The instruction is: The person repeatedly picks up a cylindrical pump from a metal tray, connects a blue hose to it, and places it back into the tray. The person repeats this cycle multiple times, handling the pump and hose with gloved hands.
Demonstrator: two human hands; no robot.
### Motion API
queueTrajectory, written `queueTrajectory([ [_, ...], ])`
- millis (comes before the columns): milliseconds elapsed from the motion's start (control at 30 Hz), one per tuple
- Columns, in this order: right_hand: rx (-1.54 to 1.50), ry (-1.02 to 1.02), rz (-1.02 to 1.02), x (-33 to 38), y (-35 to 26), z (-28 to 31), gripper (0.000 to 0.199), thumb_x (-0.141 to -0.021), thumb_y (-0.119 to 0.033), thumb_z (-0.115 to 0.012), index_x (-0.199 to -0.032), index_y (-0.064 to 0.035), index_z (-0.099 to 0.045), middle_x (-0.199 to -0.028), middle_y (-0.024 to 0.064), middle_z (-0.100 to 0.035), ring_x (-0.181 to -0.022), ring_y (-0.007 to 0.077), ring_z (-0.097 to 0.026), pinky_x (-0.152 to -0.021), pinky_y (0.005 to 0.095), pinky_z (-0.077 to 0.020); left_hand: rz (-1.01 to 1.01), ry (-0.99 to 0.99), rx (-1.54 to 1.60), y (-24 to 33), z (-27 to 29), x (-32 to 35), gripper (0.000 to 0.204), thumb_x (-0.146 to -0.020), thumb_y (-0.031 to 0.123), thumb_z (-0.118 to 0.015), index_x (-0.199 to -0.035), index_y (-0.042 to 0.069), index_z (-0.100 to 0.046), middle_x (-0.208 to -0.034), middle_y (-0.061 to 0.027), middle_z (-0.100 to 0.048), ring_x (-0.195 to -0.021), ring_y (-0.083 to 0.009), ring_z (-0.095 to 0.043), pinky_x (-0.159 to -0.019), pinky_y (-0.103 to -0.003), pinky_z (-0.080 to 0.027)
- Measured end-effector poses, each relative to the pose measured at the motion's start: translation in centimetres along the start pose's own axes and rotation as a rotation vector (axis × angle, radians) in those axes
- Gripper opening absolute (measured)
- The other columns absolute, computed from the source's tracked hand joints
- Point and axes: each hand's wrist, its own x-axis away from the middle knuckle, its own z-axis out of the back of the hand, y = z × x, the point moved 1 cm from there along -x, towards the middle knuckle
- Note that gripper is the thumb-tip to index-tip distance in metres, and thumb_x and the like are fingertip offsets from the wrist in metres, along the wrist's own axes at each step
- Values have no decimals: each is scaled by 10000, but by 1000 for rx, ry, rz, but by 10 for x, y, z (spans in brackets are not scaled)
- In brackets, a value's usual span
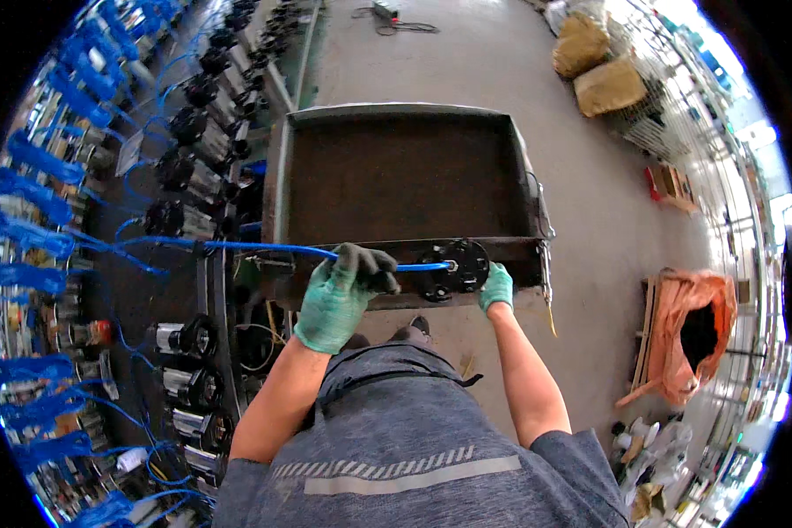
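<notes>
My left hand (339,295), in a green glove with dark grey fingers, is closed around a blue cable (282,249). This cable runs in from the rack on the left, passes through my fingers and ends at a fitting in the middle of a round black motor end (459,273). On the right rim of that black end, my right hand (496,289), gloved in green, grips with its fingers partly hidden. The motor end sits at the near side of a dark rectangular metal tank (405,112). Whatever lies below the black end is hidden.
Several motors (189,383) with black ends stand or lie along the rack at left, with coiled blue cables (31,233) beyond. A chain (544,255) hangs at the tank's right side. Farther right are an orange sack (678,326) and brown sacks (607,86).
</notes>
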Motion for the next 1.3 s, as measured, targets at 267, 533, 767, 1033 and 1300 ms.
queueTrajectory([
  [267,-203,-191,46,-23,31,-20,233,-942,-134,-677,-1164,-75,-712,-1006,19,-731,-857,163,-673,-755,331,-558,15,-20,65,1,9,5,512,-1053,517,-494,-976,38,-656,-1062,-172,-715,-870,-263,-713,-794,-390,-581],
  [533,-975,-586,-179,-12,-41,27,565,-865,25,-484,-1422,-46,-550,-1263,93,-667,-1055,204,-686,-828,348,-603,-163,383,66,61,99,36,541,-1031,576,-508,-914,58,-612,-960,-137,-700,-739,-223,-689,-705,-354,-576],
  [767,-884,-819,-98,21,-209,44,568,-894,-134,-629,-1440,-19,-522,-1289,108,-644,-1150,233,-638,-998,393,-534,-343,574,-253,87,180,68,480,-1082,475,-478,-898,53,-611,-906,-91,-682,-786,-206,-650,-782,-337,-555],
  [1033,-780,-967,24,52,-418,-46,618,-959,-245,-728,-1455,10,-460,-1244,137,-646,-1009,209,-675,-878,355,-568,-484,765,-65,193,338,114,465,-1064,495,-516,-878,93,-655,-898,-62,-708,-807,-182,-662,-765,-332,-551],
  [1300,-747,-1060,-5,88,-577,-188,611,-891,-368,-814,-1358,-69,-556,-1162,68,-650,-901,155,-649,-735,314,-580,-432,1111,-509,234,494,114,499,-1058,509,-526,-853,87,-696,-779,-41,-701,-686,-140,-643,-691,-325,-536],
])
